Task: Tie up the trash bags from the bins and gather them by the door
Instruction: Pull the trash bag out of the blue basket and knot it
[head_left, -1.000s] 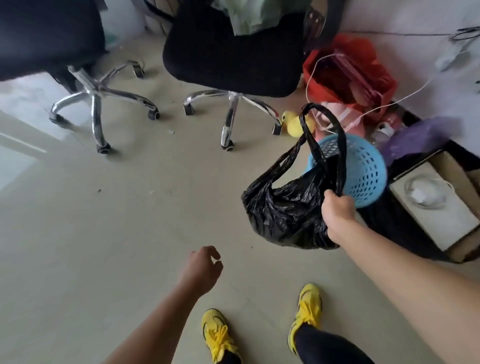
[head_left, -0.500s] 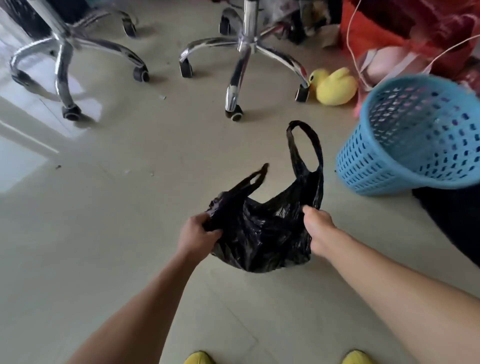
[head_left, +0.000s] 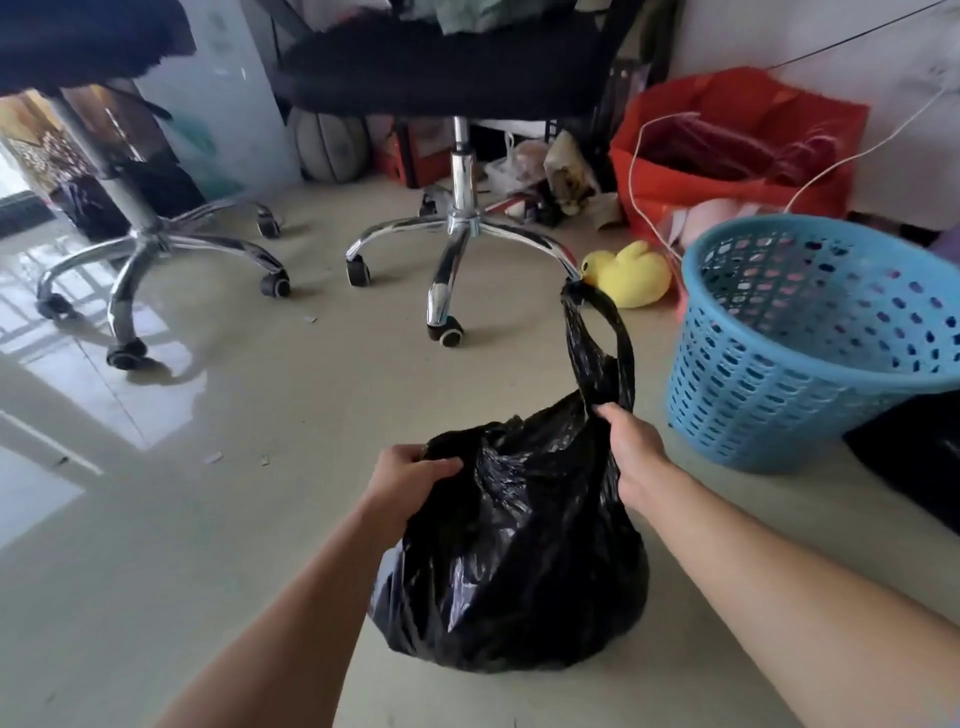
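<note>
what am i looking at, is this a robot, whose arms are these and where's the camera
No robot: a person wears a camera on the head, looking down at their own arms; this is the only view. The left hand grips a black trash bag at one side of its mouth; the right hand grips the base of its upright handle loop. The bag seems to rest on the floor. A blue basket stands to its right; a yellow toy duck and wheeled chairs are beyond.

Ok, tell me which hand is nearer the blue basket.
Right. The right hand grips the black bag by its loop handle, beside the blue basket. The left hand grips the bag's opposite edge, farther off, with the bag between.
</note>
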